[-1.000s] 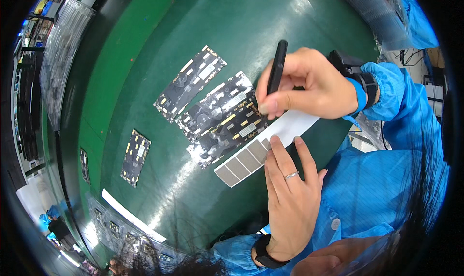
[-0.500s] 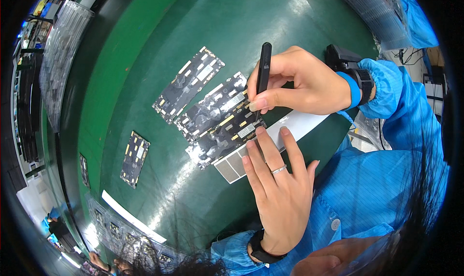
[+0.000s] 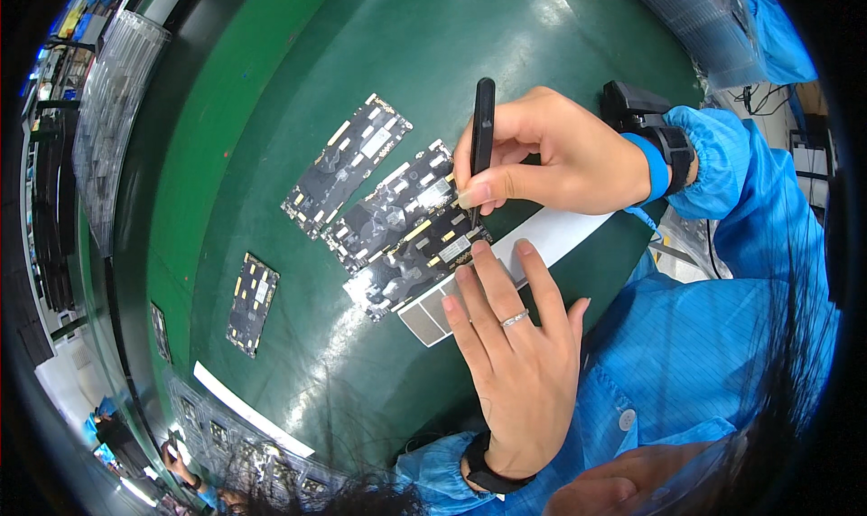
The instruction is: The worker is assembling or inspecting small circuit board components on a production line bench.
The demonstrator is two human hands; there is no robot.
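My right hand (image 3: 564, 155) is closed around slim black tweezers (image 3: 484, 123), held nearly upright. Their thin tip points down at the right end of the nearest dark circuit board (image 3: 406, 268); whether it touches cannot be made out. A second circuit board (image 3: 384, 216) lies alongside, its edge against the first, and a third circuit board (image 3: 348, 164) rests just beyond. My left hand (image 3: 528, 362) lies flat with fingers spread over a white backing strip (image 3: 569, 232) with grey rectangular labels (image 3: 424, 320) at its left end. Its fingertips reach the near edge of the closest board.
Two more boards, a smaller-looking board (image 3: 253, 304) and an edge-on board (image 3: 160, 333), lie to the left. A white strip (image 3: 248, 408) sits by a clear tray of parts (image 3: 217, 435) at lower left. Stacked clear trays (image 3: 700, 24) stand at the far right, others (image 3: 117, 119) at far left.
My right hand and the tweezers have shifted slightly left, with the tip still over the nearest board. My left hand stays flat on the strip, almost unmoved.
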